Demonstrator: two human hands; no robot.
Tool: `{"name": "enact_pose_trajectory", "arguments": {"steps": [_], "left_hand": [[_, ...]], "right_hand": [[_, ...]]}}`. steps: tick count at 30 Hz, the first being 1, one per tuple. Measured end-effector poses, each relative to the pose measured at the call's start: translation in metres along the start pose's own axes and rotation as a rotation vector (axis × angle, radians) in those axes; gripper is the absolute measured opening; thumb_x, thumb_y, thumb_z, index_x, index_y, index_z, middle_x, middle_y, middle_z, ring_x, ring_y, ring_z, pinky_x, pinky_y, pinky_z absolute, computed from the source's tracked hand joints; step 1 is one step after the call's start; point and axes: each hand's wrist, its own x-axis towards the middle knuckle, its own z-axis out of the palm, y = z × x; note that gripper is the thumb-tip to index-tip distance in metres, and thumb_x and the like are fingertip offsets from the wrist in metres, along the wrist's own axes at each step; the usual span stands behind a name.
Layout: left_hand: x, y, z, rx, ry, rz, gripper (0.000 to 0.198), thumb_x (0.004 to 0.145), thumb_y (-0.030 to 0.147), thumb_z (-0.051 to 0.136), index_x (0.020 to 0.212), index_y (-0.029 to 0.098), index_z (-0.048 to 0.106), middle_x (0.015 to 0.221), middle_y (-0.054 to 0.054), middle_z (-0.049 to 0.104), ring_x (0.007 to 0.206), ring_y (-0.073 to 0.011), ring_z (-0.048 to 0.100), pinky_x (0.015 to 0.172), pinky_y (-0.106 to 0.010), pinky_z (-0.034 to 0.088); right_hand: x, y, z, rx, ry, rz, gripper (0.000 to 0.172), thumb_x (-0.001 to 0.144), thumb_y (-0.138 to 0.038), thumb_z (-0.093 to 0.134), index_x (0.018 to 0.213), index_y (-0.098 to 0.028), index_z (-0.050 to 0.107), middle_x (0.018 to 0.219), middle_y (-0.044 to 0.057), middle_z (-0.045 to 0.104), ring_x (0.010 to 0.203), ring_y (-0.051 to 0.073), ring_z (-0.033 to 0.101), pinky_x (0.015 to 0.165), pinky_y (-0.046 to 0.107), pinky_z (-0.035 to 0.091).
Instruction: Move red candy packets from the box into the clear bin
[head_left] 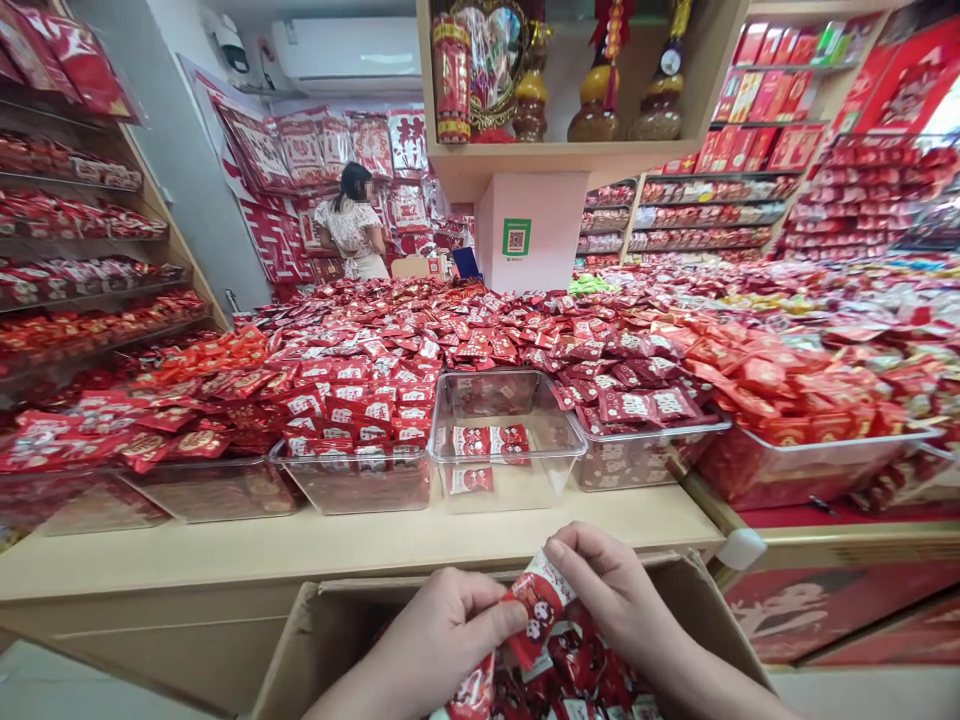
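A small red-and-white candy packet (pixel 541 605) with a cartoon print is held between my two hands, above an open cardboard box (pixel 330 610). My left hand (pixel 454 630) is closed on its left side, thumb on the front. My right hand (pixel 611 590) pinches its white upper end. Another red packet (pixel 474 690) shows under my left hand; whether that hand also holds it, I cannot tell. Many similar packets (pixel 577 665) lie in the box below. Ahead on the counter stands a clear plastic bin (pixel 506 490) with a few packets (pixel 491 440) on its bottom.
Clear bins heaped with red packets (pixel 356 405) stand left of it, with dark red packets (pixel 637 400) and orange-red packets (pixel 795 390) to the right. The pale counter edge (pixel 360 545) runs behind the box. A person (pixel 352 225) stands at the back left. A shelf (pixel 577 160) overhangs the middle.
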Motion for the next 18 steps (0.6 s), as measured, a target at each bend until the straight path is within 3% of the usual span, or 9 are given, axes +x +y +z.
{"name": "enact_pose_trajectory", "arguments": {"steps": [2, 5, 8, 11, 14, 18], "left_hand": [[-0.005, 0.004, -0.006, 0.068, -0.017, -0.024, 0.034, 0.068, 0.046, 0.053, 0.074, 0.014, 0.066, 0.063, 0.001, 0.061, 0.053, -0.0098, 0.046, 0.052, -0.019, 0.034], [-0.01, 0.007, -0.008, 0.147, 0.056, -0.001, 0.037, 0.06, 0.042, 0.063, 0.089, 0.018, 0.063, 0.073, 0.001, 0.064, 0.06, -0.0116, 0.05, 0.054, -0.018, 0.035], [-0.006, 0.003, 0.001, 0.151, 0.054, 0.064, 0.028, 0.065, 0.039, 0.059, 0.081, 0.016, 0.064, 0.074, 0.001, 0.065, 0.067, -0.0139, 0.052, 0.06, -0.02, 0.038], [0.002, -0.004, 0.011, 0.011, 0.127, 0.104, 0.024, 0.072, 0.036, 0.052, 0.077, 0.015, 0.063, 0.072, 0.0, 0.064, 0.069, -0.0141, 0.053, 0.062, -0.022, 0.041], [0.008, -0.005, 0.013, -0.248, 0.242, 0.13, 0.026, 0.073, 0.035, 0.053, 0.086, 0.014, 0.06, 0.075, -0.001, 0.064, 0.072, -0.0136, 0.054, 0.068, -0.024, 0.043], [0.008, -0.003, 0.01, -0.418, 0.222, 0.087, 0.027, 0.071, 0.036, 0.056, 0.087, 0.015, 0.059, 0.069, 0.0, 0.063, 0.068, -0.0118, 0.054, 0.068, -0.025, 0.043]], "right_hand": [[0.0, 0.0, -0.001, -0.145, -0.072, -0.102, 0.03, 0.08, -0.039, 0.04, 0.062, -0.017, 0.048, 0.058, -0.001, 0.049, 0.055, 0.01, 0.043, 0.054, 0.023, 0.036], [-0.003, -0.003, 0.001, -0.285, -0.197, -0.206, 0.028, 0.081, -0.035, 0.04, 0.063, -0.018, 0.052, 0.059, 0.0, 0.054, 0.054, 0.01, 0.045, 0.053, 0.022, 0.036], [-0.005, -0.006, 0.006, -0.3, -0.237, -0.237, 0.025, 0.08, -0.034, 0.043, 0.064, -0.017, 0.054, 0.061, 0.002, 0.057, 0.057, 0.011, 0.048, 0.056, 0.023, 0.037], [-0.004, -0.006, 0.01, -0.039, -0.165, -0.106, 0.017, 0.077, -0.035, 0.049, 0.078, -0.018, 0.053, 0.068, 0.002, 0.056, 0.061, 0.011, 0.05, 0.057, 0.024, 0.04], [-0.001, -0.006, 0.01, 0.292, -0.162, 0.038, 0.032, 0.069, -0.035, 0.06, 0.094, -0.018, 0.047, 0.078, 0.002, 0.055, 0.071, 0.012, 0.051, 0.064, 0.025, 0.043], [0.004, -0.007, 0.007, 0.375, -0.249, 0.14, 0.027, 0.065, -0.037, 0.063, 0.076, -0.014, 0.052, 0.069, 0.001, 0.055, 0.064, 0.011, 0.05, 0.062, 0.024, 0.042]]}}
